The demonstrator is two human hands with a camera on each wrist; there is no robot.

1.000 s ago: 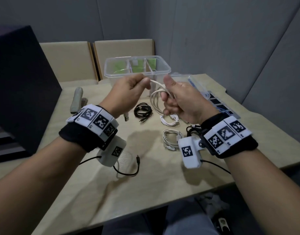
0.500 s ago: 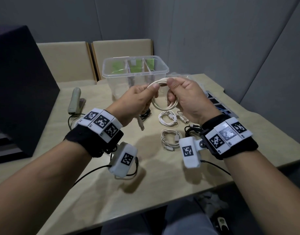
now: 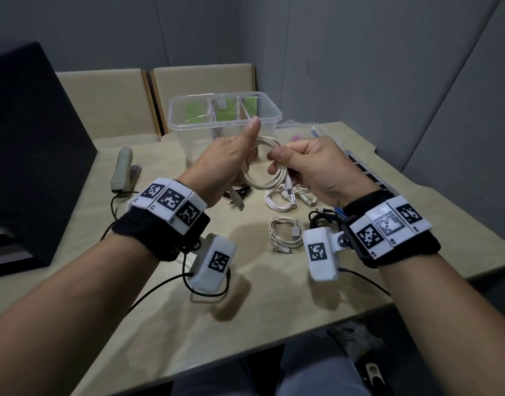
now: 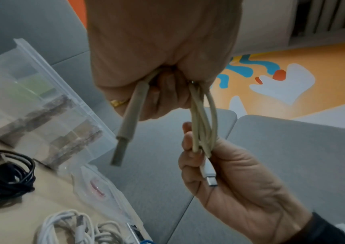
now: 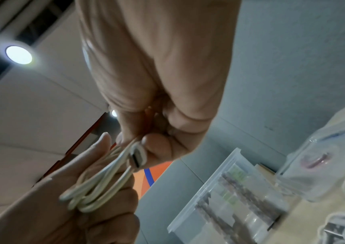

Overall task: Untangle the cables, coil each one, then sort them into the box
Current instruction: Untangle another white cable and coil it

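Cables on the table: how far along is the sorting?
Done: two white coils and a black one lie wound on the table. In hand: both hands hold a cream cable, nearly coiled. Left: the box looks empty of cables.

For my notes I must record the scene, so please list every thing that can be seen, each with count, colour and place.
held cable: one, cream, looped, above the table between both hands
white cable bundles: two, white, on the table under the right hand
black cable bundle: one, black, on the table beside the box
box: one, clear with dividers, far middle of the table
stapler: one, pale green, far left of the table
table: one, light wood
chairs: two, beige, behind the table
left hand: one, grips the loops, thumb up
right hand: one, pinches the loops near a plug
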